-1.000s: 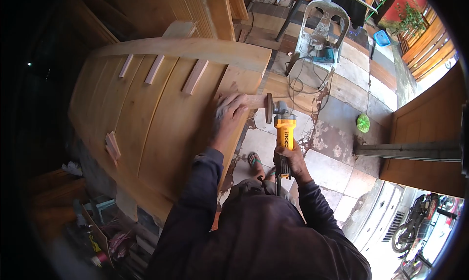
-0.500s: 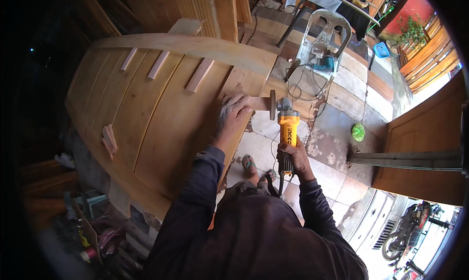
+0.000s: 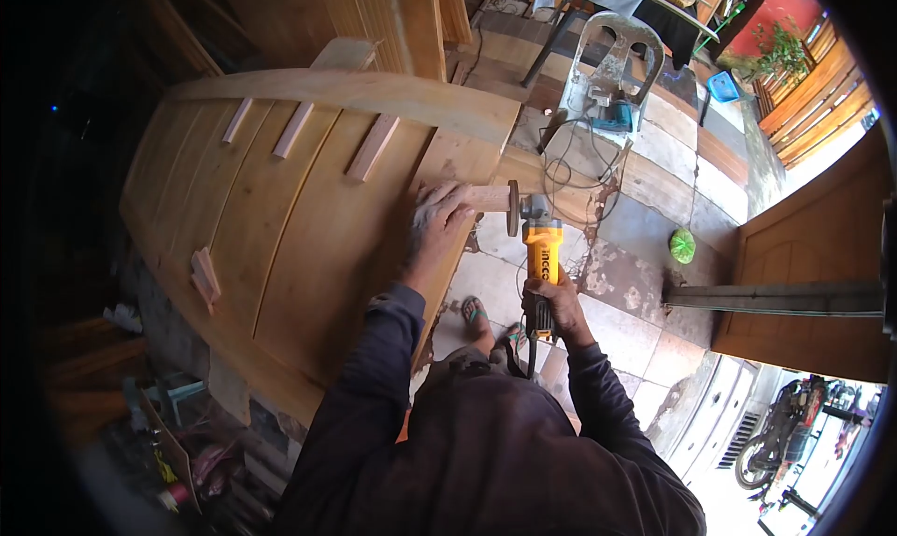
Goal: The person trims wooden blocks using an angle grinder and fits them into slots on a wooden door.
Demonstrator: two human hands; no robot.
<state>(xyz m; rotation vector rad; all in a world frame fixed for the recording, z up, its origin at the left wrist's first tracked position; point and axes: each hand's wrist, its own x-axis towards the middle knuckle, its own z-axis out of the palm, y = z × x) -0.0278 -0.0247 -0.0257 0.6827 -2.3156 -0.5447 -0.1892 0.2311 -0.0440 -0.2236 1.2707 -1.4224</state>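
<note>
Across the wooden panel (image 3: 322, 265) lie wood strips (image 3: 373, 147); at its right edge the left hand (image 3: 439, 216), partly curled, holds a wood block (image 3: 490, 199), whose end meets the disc (image 3: 513, 209) of a yellow grinder (image 3: 543, 248), gripped by the closed right hand (image 3: 558, 302).

From here I see a yellow angle grinder (image 3: 543, 246), dark lettering down its body, in the right hand (image 3: 558, 302) – grey head pointing away from the person. Its brown disc (image 3: 513, 209) stands edge-on to me, face against the end of a pale wooden piece (image 3: 490, 198). That piece – flat, lying crosswise – juts from under the left hand (image 3: 435, 215).
</note>
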